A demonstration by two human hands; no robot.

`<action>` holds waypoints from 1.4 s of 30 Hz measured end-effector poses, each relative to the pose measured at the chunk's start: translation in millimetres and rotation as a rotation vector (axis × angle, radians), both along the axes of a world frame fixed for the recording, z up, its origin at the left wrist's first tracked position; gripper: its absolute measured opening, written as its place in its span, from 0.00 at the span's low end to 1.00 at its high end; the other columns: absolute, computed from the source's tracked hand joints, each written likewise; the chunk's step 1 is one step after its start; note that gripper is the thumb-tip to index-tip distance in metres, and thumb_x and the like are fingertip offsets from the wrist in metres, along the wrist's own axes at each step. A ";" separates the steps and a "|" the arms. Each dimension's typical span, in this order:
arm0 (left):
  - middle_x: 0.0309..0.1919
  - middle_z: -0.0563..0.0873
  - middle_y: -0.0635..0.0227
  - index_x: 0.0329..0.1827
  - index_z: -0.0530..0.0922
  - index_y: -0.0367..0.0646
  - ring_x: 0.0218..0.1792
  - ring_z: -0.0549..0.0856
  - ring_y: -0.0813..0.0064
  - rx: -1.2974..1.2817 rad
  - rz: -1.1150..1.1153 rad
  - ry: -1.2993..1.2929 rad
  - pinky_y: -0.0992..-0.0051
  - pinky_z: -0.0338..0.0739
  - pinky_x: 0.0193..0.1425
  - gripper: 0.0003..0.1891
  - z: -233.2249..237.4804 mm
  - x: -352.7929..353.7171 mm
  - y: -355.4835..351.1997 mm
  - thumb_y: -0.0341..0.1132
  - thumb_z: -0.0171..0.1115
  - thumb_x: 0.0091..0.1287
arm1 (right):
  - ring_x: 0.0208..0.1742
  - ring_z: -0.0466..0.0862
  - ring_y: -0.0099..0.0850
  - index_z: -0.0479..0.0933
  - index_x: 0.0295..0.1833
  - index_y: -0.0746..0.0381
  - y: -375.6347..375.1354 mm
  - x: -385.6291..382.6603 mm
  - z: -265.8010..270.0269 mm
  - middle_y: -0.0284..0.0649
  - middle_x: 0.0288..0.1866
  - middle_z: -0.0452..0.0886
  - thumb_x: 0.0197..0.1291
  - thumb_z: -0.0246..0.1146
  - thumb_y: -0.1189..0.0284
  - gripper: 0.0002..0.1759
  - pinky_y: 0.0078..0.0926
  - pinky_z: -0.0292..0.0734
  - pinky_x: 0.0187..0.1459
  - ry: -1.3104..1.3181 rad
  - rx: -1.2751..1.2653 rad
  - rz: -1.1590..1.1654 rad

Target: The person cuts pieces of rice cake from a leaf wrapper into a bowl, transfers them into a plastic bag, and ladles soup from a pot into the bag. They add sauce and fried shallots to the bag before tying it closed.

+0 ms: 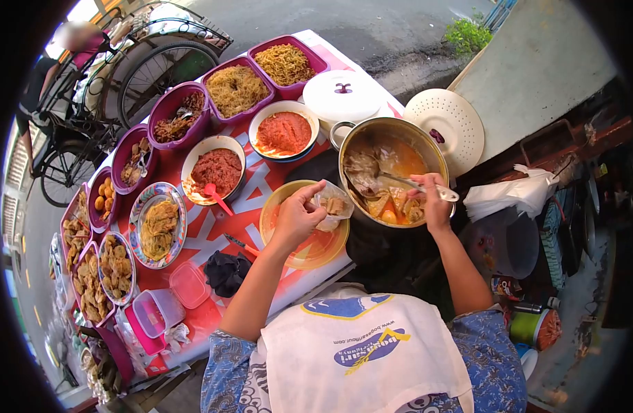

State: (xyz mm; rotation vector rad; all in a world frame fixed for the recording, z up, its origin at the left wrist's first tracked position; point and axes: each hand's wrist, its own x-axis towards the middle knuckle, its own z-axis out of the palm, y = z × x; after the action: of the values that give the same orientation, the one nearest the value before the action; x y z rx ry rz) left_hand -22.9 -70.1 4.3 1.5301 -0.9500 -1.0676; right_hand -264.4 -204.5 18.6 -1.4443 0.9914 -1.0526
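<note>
My left hand (pixel 300 212) pinches a clear plastic bag (pixel 336 206) with pale chunks of food in it, above a yellow plate (pixel 269 226). Just to the right stands a large metal pot (pixel 345 142) of orange-brown soupy curry. My right hand (pixel 433 204) is closed around the handle of a ladle (pixel 401 181), over the pot's right rim. The ladle's bowl end is in the curry at the pot's left side, partly covered by it. A knife (pixel 242 244) with an orange handle lies left of the yellow plate, close to my left forearm.
Two bowls of red sambal (pixel 282 134) (pixel 217 168) stand beyond the plate. Purple tubs of noodles (pixel 283 65) line the far edge. Fried food fills trays (pixel 115 267) at left. A white lid (pixel 340 96) and perforated lid (pixel 446 131) flank the pot. A person with a tricycle (pixel 166 79) is beyond.
</note>
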 end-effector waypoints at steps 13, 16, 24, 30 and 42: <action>0.23 0.73 0.79 0.59 0.69 0.43 0.24 0.71 0.90 0.055 -0.039 0.028 0.88 0.67 0.31 0.27 5.4 -2.6 -3.8 0.23 0.57 0.51 | 0.26 0.78 0.24 0.70 0.37 0.67 15.1 22.9 -12.9 0.40 0.35 0.78 0.65 0.46 0.70 0.11 0.18 0.74 0.30 0.416 -0.668 0.185; 0.23 0.73 0.79 0.59 0.69 0.43 0.24 0.70 0.91 0.049 -0.035 0.042 0.88 0.67 0.31 0.28 2.7 -2.7 -2.4 0.23 0.56 0.51 | 0.25 0.79 0.25 0.70 0.35 0.66 -3.0 28.1 -11.3 0.41 0.33 0.79 0.65 0.47 0.67 0.13 0.18 0.75 0.28 -0.040 -0.043 -0.009; 0.17 0.75 0.75 0.58 0.70 0.44 0.19 0.70 0.89 -0.006 -0.007 0.012 0.84 0.66 0.25 0.27 -6.0 -0.8 -3.9 0.26 0.56 0.50 | 0.26 0.79 0.28 0.68 0.37 0.66 -16.8 9.3 -8.2 0.46 0.37 0.78 0.65 0.47 0.67 0.12 0.23 0.79 0.30 -0.182 0.155 -0.143; 0.17 0.75 0.76 0.58 0.70 0.44 0.18 0.70 0.89 0.013 -0.015 0.052 0.84 0.66 0.24 0.27 1.6 -4.7 -7.4 0.26 0.56 0.51 | 0.27 0.79 0.28 0.68 0.37 0.66 -1.0 18.0 -9.4 0.46 0.38 0.78 0.65 0.46 0.66 0.13 0.22 0.78 0.32 -0.205 0.147 -0.134; 0.23 0.74 0.78 0.59 0.68 0.41 0.24 0.72 0.90 0.067 -0.037 0.058 0.88 0.67 0.29 0.27 8.0 -0.2 -4.4 0.22 0.56 0.53 | 0.26 0.79 0.27 0.68 0.36 0.64 14.8 -23.3 28.2 0.49 0.38 0.78 0.65 0.47 0.67 0.11 0.22 0.78 0.31 -0.288 0.188 -0.181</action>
State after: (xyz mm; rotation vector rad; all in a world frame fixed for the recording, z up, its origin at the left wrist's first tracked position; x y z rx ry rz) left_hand -23.1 -74.5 12.3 1.5326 -0.9136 -1.1751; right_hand -287.7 -189.7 46.8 -1.0313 0.9937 -1.2249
